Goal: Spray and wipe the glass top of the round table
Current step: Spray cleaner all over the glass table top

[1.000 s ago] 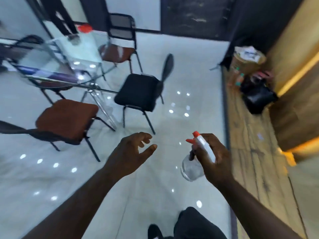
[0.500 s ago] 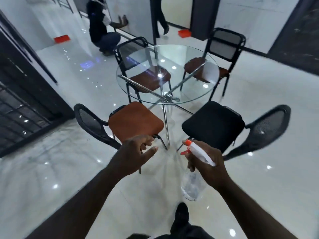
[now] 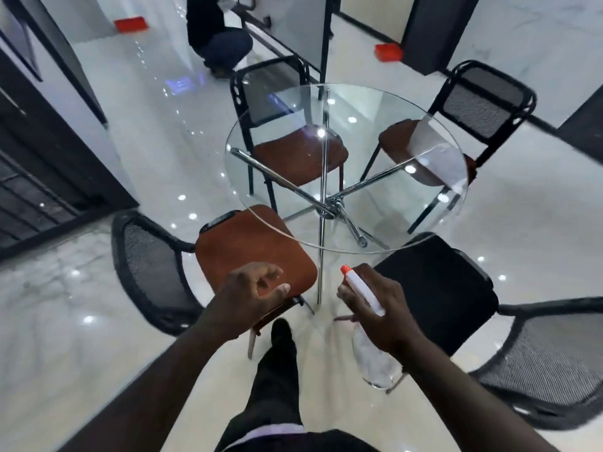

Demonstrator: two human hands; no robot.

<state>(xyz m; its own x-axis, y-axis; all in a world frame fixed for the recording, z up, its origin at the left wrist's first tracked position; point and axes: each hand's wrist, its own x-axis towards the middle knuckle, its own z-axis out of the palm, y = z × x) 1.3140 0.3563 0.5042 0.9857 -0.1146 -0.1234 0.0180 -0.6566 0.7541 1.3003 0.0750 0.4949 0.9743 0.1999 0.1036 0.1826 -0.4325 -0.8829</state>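
Nearer now than half a second ago, the round table's glass top (image 3: 385, 102) fills more of the view, and a dark shoe (image 3: 281, 331) has stepped forward on the glossy white floor (image 3: 81, 337) between the two arms. Both hands keep their places in front of the body, short of the table's near rim.

The right hand (image 3: 381, 314) holds a spray bottle (image 3: 372, 360), fingers clamped around its neck. Its white head with an orange tip points up toward the glass, and its clear body hangs below the hand. A reddish blur under the hand may be the trigger. The left hand (image 3: 251, 298) holds nothing, with its fingers loosely curled and the thumb out.

Nothing rests on the glass surface, which sits on chrome legs (image 3: 329, 207). Four chairs ring it: a brown-seated chair (image 3: 251, 249) at the near left, a black-seated chair (image 3: 440, 282) at the near right, and two mesh-backed chairs (image 3: 483, 106) on the far side. Beyond them, a person (image 3: 218, 40) crouches on the floor.
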